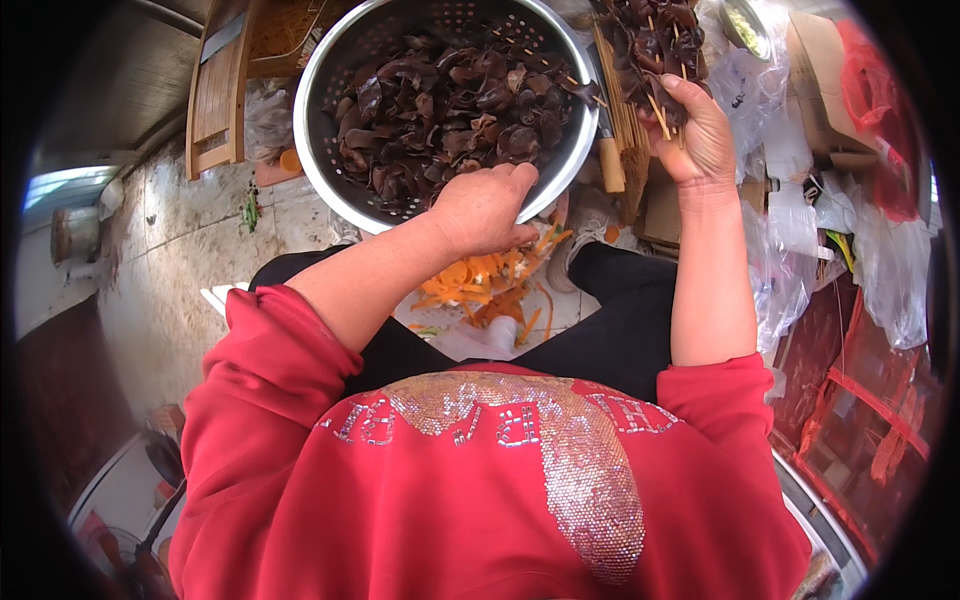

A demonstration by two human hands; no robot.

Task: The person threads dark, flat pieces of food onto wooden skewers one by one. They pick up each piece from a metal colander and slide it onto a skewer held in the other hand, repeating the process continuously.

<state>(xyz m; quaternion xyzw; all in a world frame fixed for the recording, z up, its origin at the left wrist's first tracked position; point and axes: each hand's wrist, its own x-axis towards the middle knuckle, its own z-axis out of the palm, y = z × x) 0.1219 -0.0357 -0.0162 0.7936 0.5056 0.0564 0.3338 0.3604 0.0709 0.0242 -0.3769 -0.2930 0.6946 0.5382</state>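
A metal colander [309,142] with a wide shiny rim holds a heap of dark wood ear mushrooms [442,112]. My left hand [486,206] reaches over its near rim, palm down, fingers bent at the edge of the heap. Its fingertips are hidden, so I cannot tell whether they hold a piece. In my right hand [697,135] are several bamboo skewers threaded with wood ear [652,52], their bare ends sticking out by the thumb. One more threaded skewer [581,88] lies across the colander's right side, its tip over the rim.
Right of the colander lie a wooden-handled knife [611,161] and a bundle of bare bamboo sticks [630,112]. Orange peelings [480,281] are heaped between my legs. A wooden slicer board [217,90] stands at left. Plastic bags [780,247] and a bowl [746,30] are at right.
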